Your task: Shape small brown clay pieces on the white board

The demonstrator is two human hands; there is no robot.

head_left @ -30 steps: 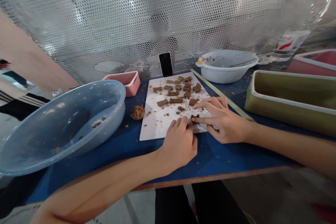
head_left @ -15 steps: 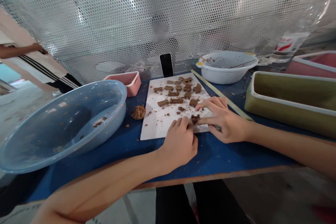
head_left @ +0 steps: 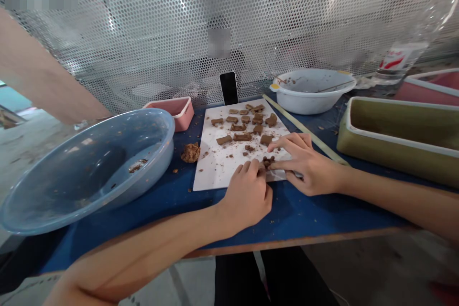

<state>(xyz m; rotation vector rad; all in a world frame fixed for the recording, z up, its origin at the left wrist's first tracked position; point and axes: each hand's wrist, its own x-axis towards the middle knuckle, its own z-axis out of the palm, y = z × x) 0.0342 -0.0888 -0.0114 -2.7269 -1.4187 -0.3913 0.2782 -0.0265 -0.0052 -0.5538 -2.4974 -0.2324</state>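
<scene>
On the white board (head_left: 211, 172) lies a small, dark brown, knobbly clay piece (head_left: 267, 160) with both hands at it. My left hand (head_left: 247, 193) is curled, its fingertips pressed against the piece's near left side. From the right, my right hand (head_left: 308, 165) pinches at the same piece; its index finger is stretched over the board above it. A small greyish thing (head_left: 297, 174) shows under the right fingers, too hidden to name. Several shaped brown clay pieces (head_left: 243, 137), some bone-like, lie farther up the board among crumbs.
A large blue basin (head_left: 158, 153) stands left, beside a crumbly brown lump (head_left: 191, 153) and a pink box (head_left: 184, 114). Behind the board leans a phone (head_left: 228, 88). A pale strip (head_left: 304, 131), white basin (head_left: 311, 102), green trough (head_left: 398, 146) and plastic bottle (head_left: 401, 60) are on the right.
The person standing at the left has moved; only a blurred patch shows at the top left corner. The view has shifted slightly. Both my hands stay at the clay piece.
</scene>
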